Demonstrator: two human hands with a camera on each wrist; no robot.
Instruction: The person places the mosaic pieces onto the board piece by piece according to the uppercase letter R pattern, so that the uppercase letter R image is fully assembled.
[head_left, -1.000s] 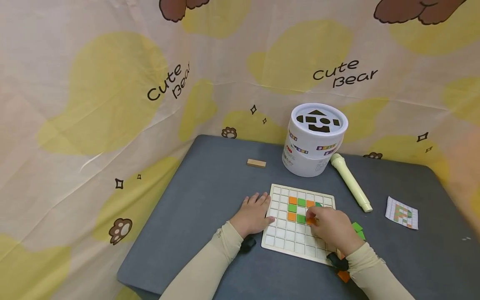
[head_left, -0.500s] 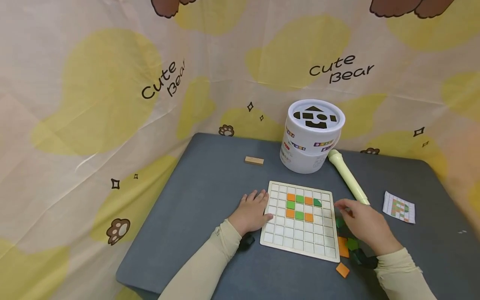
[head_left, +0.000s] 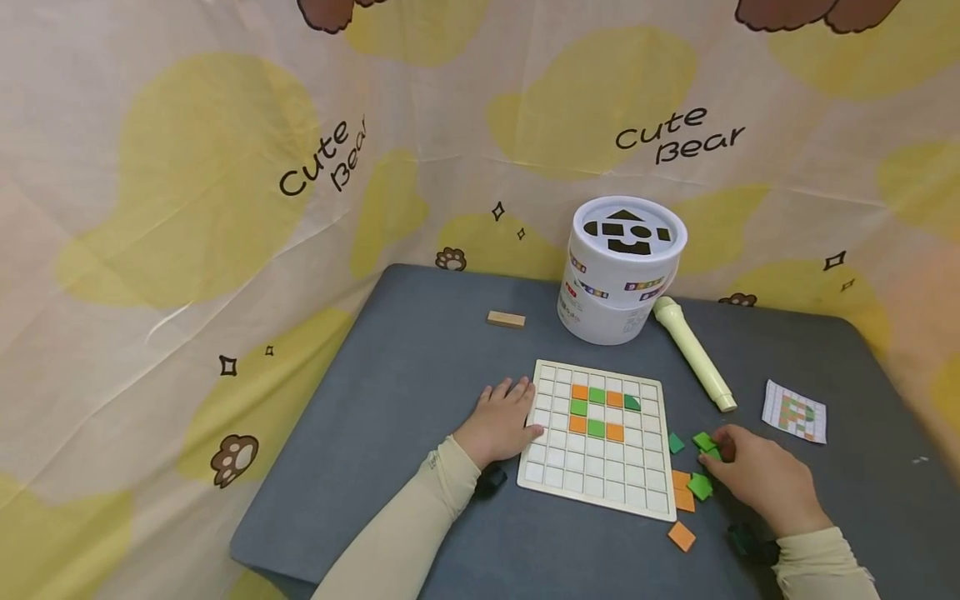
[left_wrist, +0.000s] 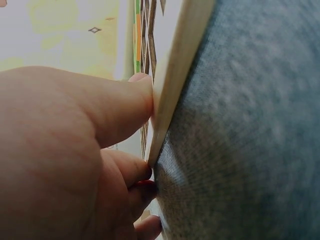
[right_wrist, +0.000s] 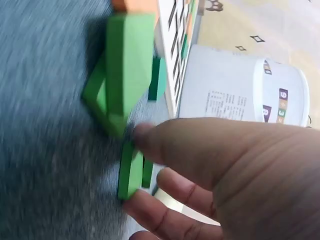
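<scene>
A white gridded board [head_left: 637,493] lies on the table, with orange and green square tiles and one dark green rounded tile [head_left: 632,402] in its cells. My left hand [head_left: 495,422] rests along its left edge, fingers spread; in the left wrist view the thumb [left_wrist: 125,102] touches the rim. To the right of the board, my right hand [head_left: 765,475] is over a few loose green tiles. In the right wrist view its thumb and a finger pinch one green tile [right_wrist: 131,167] from opposite ends. Another green tile [right_wrist: 131,65] lies beside it, stacked over a further one.
Orange tiles [head_left: 682,537] and a dark green tile [head_left: 676,442] lie near the board's right edge. Behind are a white bucket [head_left: 622,279], a pale yellow microphone-shaped stick [head_left: 693,354] and a small wooden block [head_left: 506,319]. A pattern card [head_left: 795,412] lies at right.
My right hand has left the board, moving right and toward me to the loose green tiles. An orange tile it was touching now sits in a cell. My left hand stays at the edge.
</scene>
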